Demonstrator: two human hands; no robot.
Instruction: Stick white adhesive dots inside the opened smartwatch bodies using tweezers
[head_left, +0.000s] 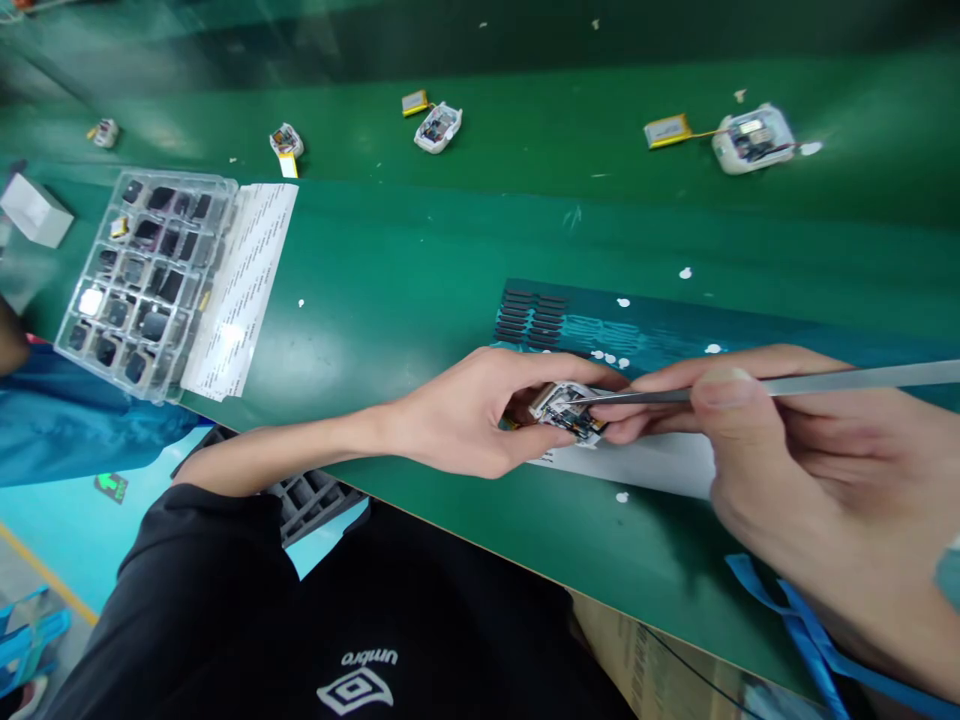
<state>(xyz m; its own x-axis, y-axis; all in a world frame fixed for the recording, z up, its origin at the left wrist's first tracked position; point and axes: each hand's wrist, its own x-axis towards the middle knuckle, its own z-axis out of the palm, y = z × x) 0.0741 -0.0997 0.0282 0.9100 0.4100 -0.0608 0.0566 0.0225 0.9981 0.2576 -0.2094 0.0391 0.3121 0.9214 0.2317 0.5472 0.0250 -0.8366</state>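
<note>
Tweezers working into the small device
Left hand (pixel 469 410) is gripping the small device (pixel 568 408), right hand (pixel 757 440) pinching tweezers (pixel 750 388); a slipping tip could be scratching its board.

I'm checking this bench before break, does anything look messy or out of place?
Small white scraps lie scattered over the green table and the blue sheet. Farther back, open white devices sit with yellow batteries hanging out on wires. The left hand and right hand with tweezers look orderly.
</note>
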